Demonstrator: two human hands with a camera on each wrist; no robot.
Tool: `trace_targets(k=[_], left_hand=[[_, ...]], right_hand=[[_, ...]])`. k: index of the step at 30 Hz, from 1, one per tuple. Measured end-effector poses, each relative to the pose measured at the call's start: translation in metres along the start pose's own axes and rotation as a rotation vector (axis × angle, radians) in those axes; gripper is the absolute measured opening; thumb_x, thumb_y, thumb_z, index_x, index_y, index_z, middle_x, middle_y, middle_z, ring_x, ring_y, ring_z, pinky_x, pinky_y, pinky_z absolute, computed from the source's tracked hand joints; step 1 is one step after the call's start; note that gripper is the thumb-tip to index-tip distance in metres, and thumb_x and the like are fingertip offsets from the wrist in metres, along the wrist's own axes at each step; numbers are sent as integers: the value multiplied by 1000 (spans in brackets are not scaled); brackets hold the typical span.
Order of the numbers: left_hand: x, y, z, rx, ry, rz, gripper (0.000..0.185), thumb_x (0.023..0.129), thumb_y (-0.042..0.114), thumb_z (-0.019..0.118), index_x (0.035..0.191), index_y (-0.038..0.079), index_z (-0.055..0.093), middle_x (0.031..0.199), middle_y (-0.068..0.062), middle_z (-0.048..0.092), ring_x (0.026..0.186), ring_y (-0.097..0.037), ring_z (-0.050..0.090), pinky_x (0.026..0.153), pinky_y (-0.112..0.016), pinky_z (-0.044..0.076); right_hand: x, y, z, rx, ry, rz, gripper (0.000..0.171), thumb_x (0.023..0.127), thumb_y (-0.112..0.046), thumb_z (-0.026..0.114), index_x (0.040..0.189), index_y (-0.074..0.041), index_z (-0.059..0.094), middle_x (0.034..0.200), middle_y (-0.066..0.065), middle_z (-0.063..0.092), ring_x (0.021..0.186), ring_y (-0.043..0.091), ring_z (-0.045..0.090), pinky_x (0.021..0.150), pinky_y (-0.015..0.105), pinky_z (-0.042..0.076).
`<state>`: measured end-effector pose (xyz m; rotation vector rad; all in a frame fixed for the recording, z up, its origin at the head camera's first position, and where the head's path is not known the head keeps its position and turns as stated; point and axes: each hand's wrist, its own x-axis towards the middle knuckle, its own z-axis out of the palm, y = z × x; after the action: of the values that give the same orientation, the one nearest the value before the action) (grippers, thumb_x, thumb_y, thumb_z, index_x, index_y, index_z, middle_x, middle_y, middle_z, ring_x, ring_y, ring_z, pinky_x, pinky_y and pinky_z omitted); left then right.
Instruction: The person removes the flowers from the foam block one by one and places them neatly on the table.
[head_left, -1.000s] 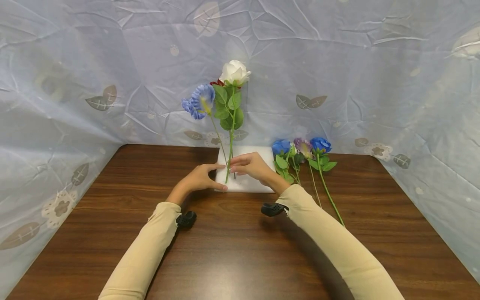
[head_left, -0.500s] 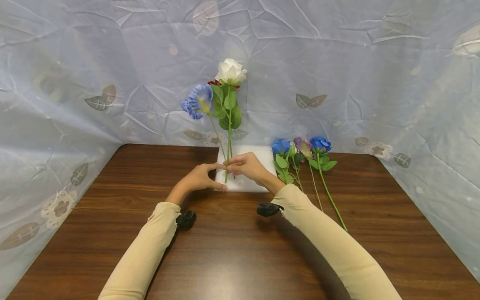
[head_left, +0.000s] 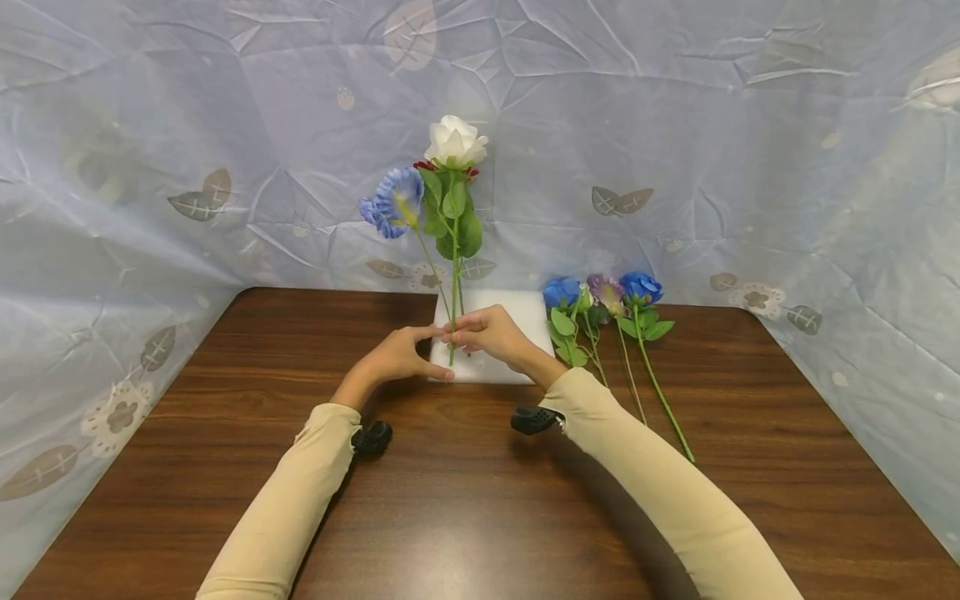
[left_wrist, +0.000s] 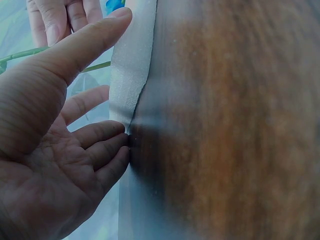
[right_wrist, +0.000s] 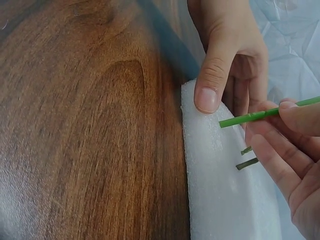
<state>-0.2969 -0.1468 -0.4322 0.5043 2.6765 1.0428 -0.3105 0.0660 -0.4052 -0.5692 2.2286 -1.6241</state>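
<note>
In the head view a white rose (head_left: 456,142) stands upright, its green stem (right_wrist: 245,119) pinched between the thumb and fingers of my right hand (head_left: 489,333). The stem's cut end shows just above the white foam block (head_left: 510,358). My left hand (head_left: 397,357) rests at the block's left end, thumb on its near corner and fingers fairly straight along the side. A blue ruffled flower (head_left: 397,200) leans left on a thin stem, and a red flower (head_left: 424,165) is mostly hidden behind the rose. Two other stem ends meet the foam in the right wrist view.
To the right of the block lie several flowers: a blue rose (head_left: 641,287), a purple flower (head_left: 606,293) and another blue bloom (head_left: 561,292), stems toward the front. They lie on a dark wooden table (head_left: 442,500), with a patterned curtain (head_left: 712,167) behind and at the sides.
My right hand and the white rose have shifted a little to the left, and the rose stem stands straighter. The left hand has stayed at the foam block.
</note>
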Motion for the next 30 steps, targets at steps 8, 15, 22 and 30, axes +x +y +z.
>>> trace_targets(k=[8,15,22,30], left_hand=[[-1,1,0,0,-2,3,87,78,42,89,151,11,51,158,-20,43,148,-40,39,120,-56,36],[0,-1,1,8,5,19,88,78,43,89,150,10,52,157,-20,45,147,-40,40,120,-56,37],[0,0,0,11,4,12,89,77,43,89,150,10,51,157,-20,45,147,-40,40,120,-55,37],[-1,1,0,10,15,23,84,77,41,90,149,14,55,155,-20,48,145,-41,42,120,-55,37]], right_hand=[[-2,-1,2,-3,-20,-54,23,98,-2,65,118,8,72,114,25,73,111,36,72,92,46,61],[-2,-3,3,-6,-12,-22,22,98,-3,65,116,6,73,114,23,74,108,34,73,93,51,60],[-3,-5,1,-24,-14,-13,22,99,-6,65,117,4,73,113,20,75,103,26,75,92,50,60],[-3,-12,-6,-37,-8,-51,23,98,-4,67,117,6,73,114,23,75,101,31,75,91,47,61]])
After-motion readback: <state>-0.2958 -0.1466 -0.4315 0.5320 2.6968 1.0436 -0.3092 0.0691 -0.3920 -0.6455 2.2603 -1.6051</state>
